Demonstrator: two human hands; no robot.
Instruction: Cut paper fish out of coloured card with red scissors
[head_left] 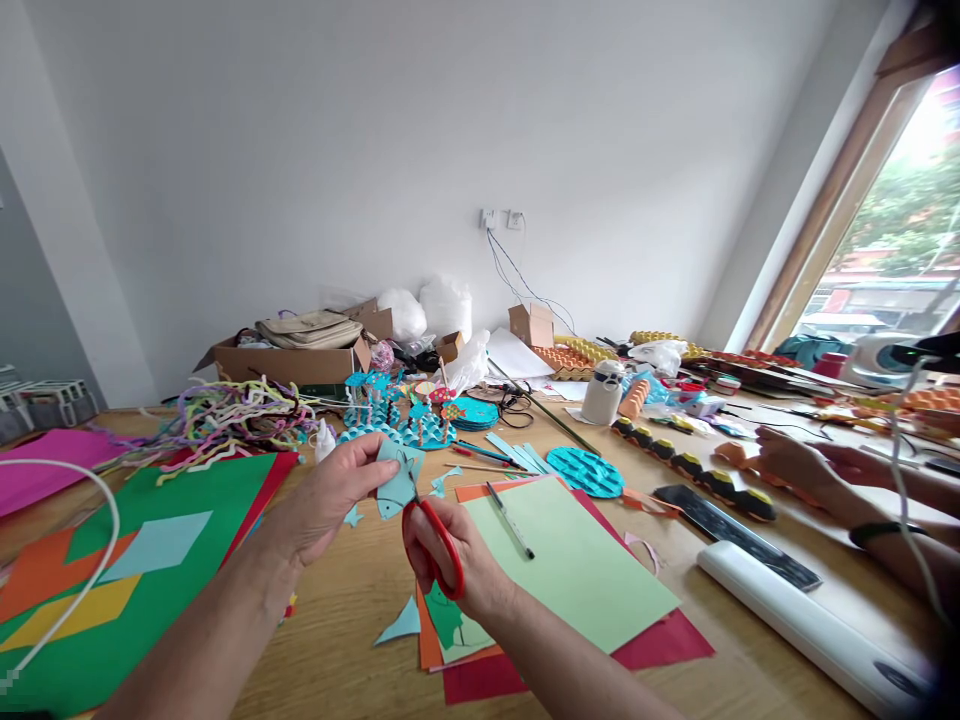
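My left hand (341, 490) pinches a small piece of light blue paper (391, 492) that has dark drawn lines on it, like a fish outline. Wrapped in the handles of red scissors (454, 560) is my right hand (469, 560). The blades reach up to the right edge of the blue paper; how far they are apart I cannot make out. Beneath my hands lie blue paper scraps (401, 622) on the wooden table (337, 640). Just right of them is a stack topped by a pale green sheet (577, 570), with a pen (510, 520) on it.
Green paper (187, 580) with coloured pieces lies at left, below a heap of pipe cleaners (232, 415). Blue egg-carton craft (397, 430) stands behind my hands. A phone (739, 535) and a long white device (810, 625) lie at right, near another person's hands (806, 465).
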